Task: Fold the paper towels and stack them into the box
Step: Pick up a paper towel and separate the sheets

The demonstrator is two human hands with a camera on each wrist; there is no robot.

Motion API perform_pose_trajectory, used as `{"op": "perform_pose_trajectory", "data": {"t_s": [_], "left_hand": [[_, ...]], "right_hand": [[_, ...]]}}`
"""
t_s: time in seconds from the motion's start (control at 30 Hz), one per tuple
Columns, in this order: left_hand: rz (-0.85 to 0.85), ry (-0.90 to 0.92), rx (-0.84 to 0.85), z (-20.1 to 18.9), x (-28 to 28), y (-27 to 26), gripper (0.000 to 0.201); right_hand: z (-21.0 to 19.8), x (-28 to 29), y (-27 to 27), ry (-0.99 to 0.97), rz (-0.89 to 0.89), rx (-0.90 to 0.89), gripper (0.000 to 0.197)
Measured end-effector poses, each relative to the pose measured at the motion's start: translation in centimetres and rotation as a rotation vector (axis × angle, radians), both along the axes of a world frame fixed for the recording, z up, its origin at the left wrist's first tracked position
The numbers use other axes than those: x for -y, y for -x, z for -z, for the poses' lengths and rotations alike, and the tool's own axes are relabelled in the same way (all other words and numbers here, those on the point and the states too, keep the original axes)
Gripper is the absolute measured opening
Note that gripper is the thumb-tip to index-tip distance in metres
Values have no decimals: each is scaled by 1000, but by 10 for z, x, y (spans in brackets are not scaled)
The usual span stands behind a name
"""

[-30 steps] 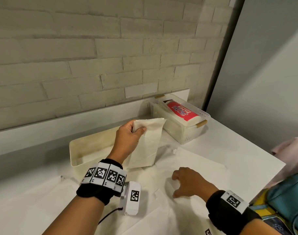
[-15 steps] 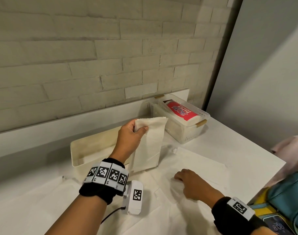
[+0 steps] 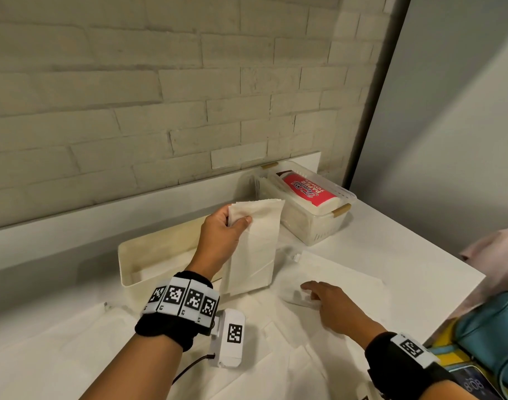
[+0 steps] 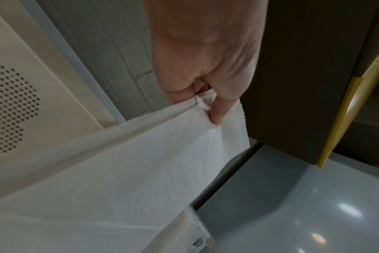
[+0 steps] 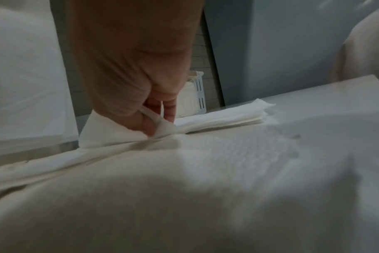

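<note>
My left hand (image 3: 238, 219) pinches the top corner of a folded paper towel (image 3: 255, 243) and holds it hanging upright at the right end of the open cream box (image 3: 148, 255). The left wrist view shows thumb and fingers of the left hand (image 4: 206, 109) clamped on that towel (image 4: 141, 162). My right hand (image 3: 307, 290) is low on the table. In the right wrist view, that hand (image 5: 154, 123) pinches a raised corner of a flat paper towel (image 5: 110, 135). A folded towel (image 5: 227, 118) lies just beyond.
Loose paper towels (image 3: 247, 370) cover the front of the white table (image 3: 405, 255). A clear basket (image 3: 319, 226) with a red-labelled towel pack (image 3: 304, 192) stands at the back right by the brick wall. A teal bag (image 3: 492, 327) and a phone (image 3: 472, 382) sit beyond the table's right edge.
My right hand has uncurled and reached forward, taking hold of a towel corner on the table. My left hand has kept the folded towel upright, almost in place.
</note>
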State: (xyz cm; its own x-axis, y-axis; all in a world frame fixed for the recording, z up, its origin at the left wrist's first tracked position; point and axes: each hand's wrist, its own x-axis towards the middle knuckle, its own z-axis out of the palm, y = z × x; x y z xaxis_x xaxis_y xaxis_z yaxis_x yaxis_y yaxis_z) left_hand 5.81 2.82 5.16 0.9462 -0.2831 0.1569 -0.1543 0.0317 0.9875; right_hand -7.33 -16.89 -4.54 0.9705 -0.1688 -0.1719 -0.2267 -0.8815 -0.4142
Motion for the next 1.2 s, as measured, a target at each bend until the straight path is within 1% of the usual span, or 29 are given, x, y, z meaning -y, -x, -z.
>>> {"op": "perform_pose_trajectory", "data": {"t_s": [0.07, 0.13, 0.2, 0.23, 0.3, 0.43, 0.5, 0.6, 0.7, 0.77, 0.87, 1.0, 1.2], "left_hand": [[-3, 15, -9, 0, 0, -1, 17], [-8, 23, -22, 0, -1, -3, 17], [-14, 30, -30, -1, -2, -5, 16], [-17, 32, -30, -1, -2, -5, 16], [-28, 31, -29, -2, -3, -7, 16], [-56, 52, -39, -8, -4, -9, 16], [-65, 64, -46, -11, -4, -10, 17], [-66, 64, -44, -16, -3, -8, 11], [-32, 48, -40, -18, 1, -4, 9], [12, 45, -42, -18, 4, -1, 10], [86, 78, -51, -21, 7, 6, 14], [147, 116, -85, -22, 7, 12, 15], [207, 178, -106, -24, 5, 14, 22]], "right_hand": [[-1, 0, 0, 2, 10, 10, 67], [-4, 1, -3, -12, 49, 50, 66], [-10, 3, -7, 1, 71, 110, 52], [-15, 4, -8, 17, 62, 132, 44], [-31, 4, -12, 26, 28, 182, 33], [-89, -6, -19, 56, -99, 267, 22], [-125, -15, -22, 86, -189, 244, 22], [-173, -31, -24, 132, -293, 201, 22], [-201, -43, -29, 147, -342, 185, 21], [-208, -50, -37, 144, -345, 193, 20], [-209, -56, -51, 175, -317, 228, 17], [-202, -57, -63, 93, -241, 279, 18], [-197, -57, -74, 69, -172, 333, 14]]}}
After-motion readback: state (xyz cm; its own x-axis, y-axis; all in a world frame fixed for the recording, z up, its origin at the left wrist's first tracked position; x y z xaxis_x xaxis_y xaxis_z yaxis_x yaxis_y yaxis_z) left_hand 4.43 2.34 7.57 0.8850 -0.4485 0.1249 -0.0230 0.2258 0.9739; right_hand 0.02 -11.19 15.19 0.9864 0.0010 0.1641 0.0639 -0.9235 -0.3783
